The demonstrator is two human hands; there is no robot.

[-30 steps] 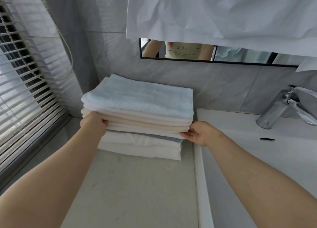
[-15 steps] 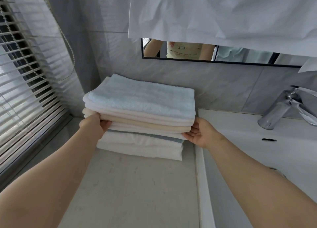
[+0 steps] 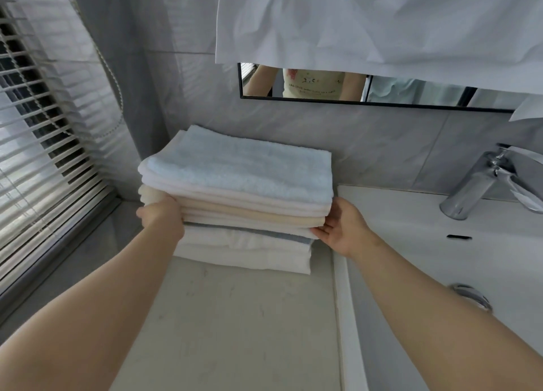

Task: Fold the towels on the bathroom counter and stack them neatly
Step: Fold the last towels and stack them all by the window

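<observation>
Your right hand (image 3: 342, 229) has flattened on the folded pale towel stack (image 3: 235, 182), right end (mid-frame); left hand (image 3: 161, 218) opposite, fingers hidden.

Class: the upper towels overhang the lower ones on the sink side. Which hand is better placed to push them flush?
The right hand: its open palm meets the overhanging end of the towel stack. The left hand grips the opposite end.

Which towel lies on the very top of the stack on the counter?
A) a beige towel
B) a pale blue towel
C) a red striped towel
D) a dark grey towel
B: the pale blue towel is the uppermost layer of the stack, and nothing lies over it.
</observation>
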